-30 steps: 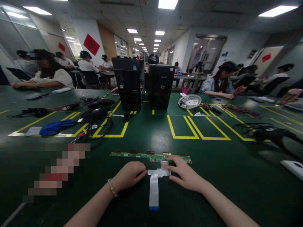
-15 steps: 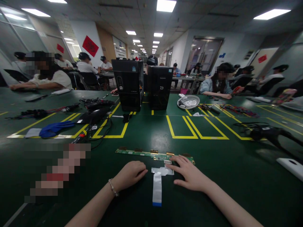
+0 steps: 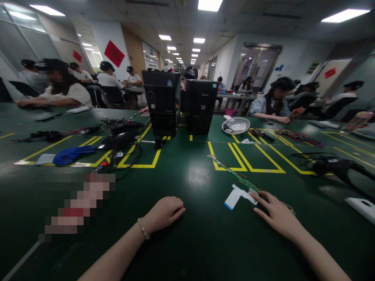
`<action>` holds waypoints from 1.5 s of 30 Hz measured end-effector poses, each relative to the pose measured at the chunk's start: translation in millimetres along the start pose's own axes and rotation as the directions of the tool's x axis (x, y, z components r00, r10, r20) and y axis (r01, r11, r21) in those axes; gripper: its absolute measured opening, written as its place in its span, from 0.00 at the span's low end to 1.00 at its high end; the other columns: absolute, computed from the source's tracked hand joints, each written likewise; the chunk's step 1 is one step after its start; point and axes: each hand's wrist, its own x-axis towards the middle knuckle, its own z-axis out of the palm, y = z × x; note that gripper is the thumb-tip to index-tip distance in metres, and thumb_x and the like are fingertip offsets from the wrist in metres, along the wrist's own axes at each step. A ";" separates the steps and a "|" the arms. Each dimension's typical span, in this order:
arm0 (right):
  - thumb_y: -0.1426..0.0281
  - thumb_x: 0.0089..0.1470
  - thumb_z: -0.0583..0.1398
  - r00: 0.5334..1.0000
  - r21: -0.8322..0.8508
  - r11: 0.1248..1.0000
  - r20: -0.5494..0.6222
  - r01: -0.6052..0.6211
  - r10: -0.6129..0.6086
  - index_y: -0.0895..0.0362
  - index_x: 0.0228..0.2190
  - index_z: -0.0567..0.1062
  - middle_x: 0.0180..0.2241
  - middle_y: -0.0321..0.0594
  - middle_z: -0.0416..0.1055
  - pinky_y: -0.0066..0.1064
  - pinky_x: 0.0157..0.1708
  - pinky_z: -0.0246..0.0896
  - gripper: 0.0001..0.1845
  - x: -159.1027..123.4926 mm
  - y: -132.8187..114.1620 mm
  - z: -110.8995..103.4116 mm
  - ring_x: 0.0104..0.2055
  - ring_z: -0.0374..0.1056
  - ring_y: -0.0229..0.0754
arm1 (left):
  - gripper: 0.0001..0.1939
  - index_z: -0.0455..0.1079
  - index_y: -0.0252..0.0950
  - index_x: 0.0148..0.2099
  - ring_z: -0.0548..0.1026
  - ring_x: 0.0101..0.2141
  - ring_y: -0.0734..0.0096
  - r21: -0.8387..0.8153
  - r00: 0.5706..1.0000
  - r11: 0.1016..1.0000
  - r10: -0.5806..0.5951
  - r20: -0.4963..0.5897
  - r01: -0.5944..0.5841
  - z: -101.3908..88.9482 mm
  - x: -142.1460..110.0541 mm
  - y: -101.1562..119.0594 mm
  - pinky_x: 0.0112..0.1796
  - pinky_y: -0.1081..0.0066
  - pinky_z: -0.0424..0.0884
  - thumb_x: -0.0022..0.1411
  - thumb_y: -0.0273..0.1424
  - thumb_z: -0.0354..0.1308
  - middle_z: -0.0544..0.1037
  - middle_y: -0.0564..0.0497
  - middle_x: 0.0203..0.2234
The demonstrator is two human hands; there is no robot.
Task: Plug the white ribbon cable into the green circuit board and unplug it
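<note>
Right hand (image 3: 277,214), fingers spread, is sliding circuit board (image 3: 241,179) and white ribbon cable (image 3: 233,198) askew, away from left hand (image 3: 164,212), which is resting, fingers curled together.

dark green table (image 3: 199,242) marked with yellow tape lines (image 3: 140,166), green circuit board (image 3: 231,171), white ribbon cable (image 3: 233,199) with a blue end, blue glove (image 3: 68,156), black computer towers (image 3: 163,105), white basket (image 3: 236,125), pink bucket (image 3: 229,112), red diamond-shaped wall sign (image 3: 114,54)

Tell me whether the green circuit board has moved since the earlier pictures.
Yes: the green circuit board has gone right and turned, its far end now reaching into the yellow tape outline.
</note>
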 end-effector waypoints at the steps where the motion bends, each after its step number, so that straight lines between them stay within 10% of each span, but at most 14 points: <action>1: 0.45 0.58 0.44 0.999 -0.010 0.999 -0.017 -0.035 0.035 0.47 0.61 0.62 0.56 0.48 0.63 0.49 0.52 0.62 0.35 -3.2 7.1 2.4 0.55 0.63 0.53 | 0.09 0.67 0.35 0.35 0.70 0.31 0.69 -0.002 1.000 1.000 -0.001 -0.001 0.001 0.4 -0.1 -0.1 0.34 0.70 0.64 0.69 0.29 0.49 0.72 0.52 0.29; 21: 0.44 0.57 0.37 0.702 0.014 0.703 -0.026 -0.712 0.712 0.54 0.61 0.60 0.59 0.65 0.54 0.58 0.49 0.51 0.42 -3.4 117.1 2.4 0.60 0.54 0.67 | 0.11 0.66 0.36 0.34 0.69 0.31 0.69 -0.002 1.000 1.000 -0.009 -0.005 0.009 2.9 -0.9 -1.3 0.34 0.69 0.64 0.70 0.31 0.47 0.72 0.52 0.29; 45: 0.42 0.56 0.35 0.659 0.069 0.659 -0.017 -0.749 0.752 0.58 0.60 0.62 0.59 0.67 0.51 0.57 0.52 0.46 0.46 10.4 130.2 2.7 0.62 0.49 0.70 | 0.10 0.66 0.36 0.35 0.70 0.31 0.68 -0.017 1.000 1.000 -0.021 0.002 0.021 1.0 -0.6 -0.6 0.35 0.69 0.64 0.69 0.30 0.48 0.72 0.52 0.30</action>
